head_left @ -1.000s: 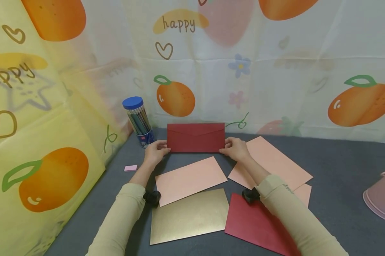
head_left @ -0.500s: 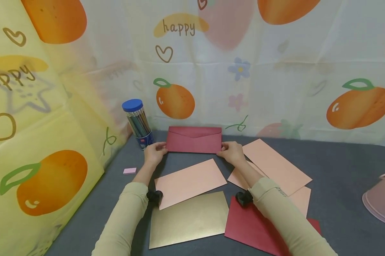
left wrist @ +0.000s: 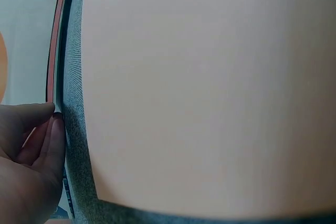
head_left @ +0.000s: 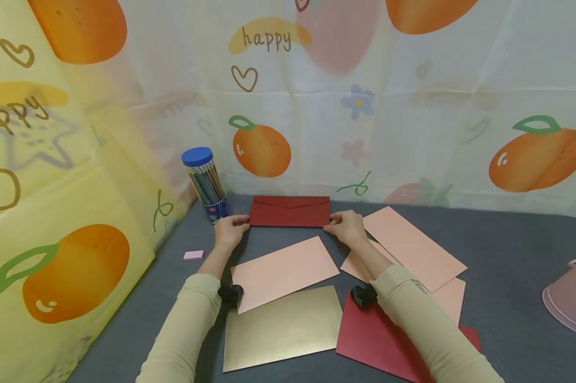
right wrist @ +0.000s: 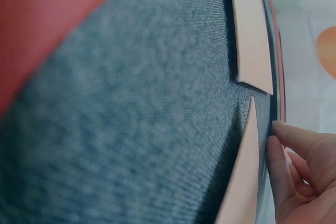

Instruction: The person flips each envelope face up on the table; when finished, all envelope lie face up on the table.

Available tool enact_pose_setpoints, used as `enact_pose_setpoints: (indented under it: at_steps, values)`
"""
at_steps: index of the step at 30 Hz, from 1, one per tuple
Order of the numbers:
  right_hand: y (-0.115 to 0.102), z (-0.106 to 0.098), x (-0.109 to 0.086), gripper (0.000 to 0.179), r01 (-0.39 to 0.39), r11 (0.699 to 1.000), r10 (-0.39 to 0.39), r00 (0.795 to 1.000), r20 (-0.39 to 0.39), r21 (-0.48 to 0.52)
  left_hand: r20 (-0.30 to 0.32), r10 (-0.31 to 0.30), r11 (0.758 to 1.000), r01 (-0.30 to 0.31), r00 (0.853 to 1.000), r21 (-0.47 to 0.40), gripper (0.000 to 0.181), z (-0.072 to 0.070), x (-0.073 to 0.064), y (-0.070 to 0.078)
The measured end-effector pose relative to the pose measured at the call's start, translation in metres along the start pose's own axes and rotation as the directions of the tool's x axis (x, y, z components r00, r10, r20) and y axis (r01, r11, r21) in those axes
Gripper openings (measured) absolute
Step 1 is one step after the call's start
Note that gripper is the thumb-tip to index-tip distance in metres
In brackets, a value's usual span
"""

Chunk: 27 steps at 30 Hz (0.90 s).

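Observation:
At the back of the table, a dark red envelope (head_left: 290, 214) with a pointed flap is held level between both hands. My left hand (head_left: 229, 231) pinches its left end between thumb and fingers. Its right end is pinched the same way by my right hand (head_left: 349, 229). Seen from the left wrist, the envelope (left wrist: 54, 40) shows only as a thin edge running up from the thumb and finger. A pink envelope (head_left: 285, 272) lies just in front, partly over a gold envelope (head_left: 283, 332).
Pink envelopes (head_left: 419, 250) overlap under the right forearm, near another red envelope (head_left: 379, 340). A blue-lidded tub of pencils (head_left: 205, 183) stands beside the left hand, with a small pink block (head_left: 194, 255) nearer. A pink bucket (head_left: 570, 295) is at far right; a printed curtain (head_left: 403, 149) hangs behind.
The red envelope has tipped back from facing me toward lying flat, and its top edge has lowered. Both hands keep their pinch and have shifted only slightly.

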State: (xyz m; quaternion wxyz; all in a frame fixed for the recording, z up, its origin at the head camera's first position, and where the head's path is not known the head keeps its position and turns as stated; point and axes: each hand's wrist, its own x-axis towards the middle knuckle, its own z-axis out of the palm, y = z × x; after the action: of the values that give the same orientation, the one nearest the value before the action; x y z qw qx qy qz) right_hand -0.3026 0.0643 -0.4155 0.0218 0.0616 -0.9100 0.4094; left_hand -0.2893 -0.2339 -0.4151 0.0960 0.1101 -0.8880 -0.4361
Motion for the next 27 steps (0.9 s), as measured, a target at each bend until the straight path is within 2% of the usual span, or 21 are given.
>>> enact_pose_setpoints:
  at_steps: [11,18,22,27]
  values:
    - [0.0,0.0002,-0.0007,0.042,-0.01,0.999,0.011,1.0,0.025,-0.041,0.026,0.037,0.998,-0.038,0.999,0.046,0.029,0.0006,-0.0022,0.0011]
    - [-0.0014,-0.0012,-0.0026,0.043,0.001,0.999,0.002,0.997,0.071,-0.049,0.047,0.053,0.994,-0.057,0.997,0.094,0.031,0.0,-0.0054,0.0012]
    - [-0.0025,-0.0015,-0.0021,0.043,0.016,0.997,-0.009,0.996,0.089,-0.072,0.081,0.084,0.987,-0.094,0.993,0.131,0.034,-0.0006,-0.006,0.0015]
    - [-0.0037,-0.0023,-0.0028,0.044,0.022,0.994,-0.012,0.995,0.094,-0.11,0.136,0.092,0.982,-0.112,0.986,0.15,0.039,-0.0002,-0.0052,0.0027]
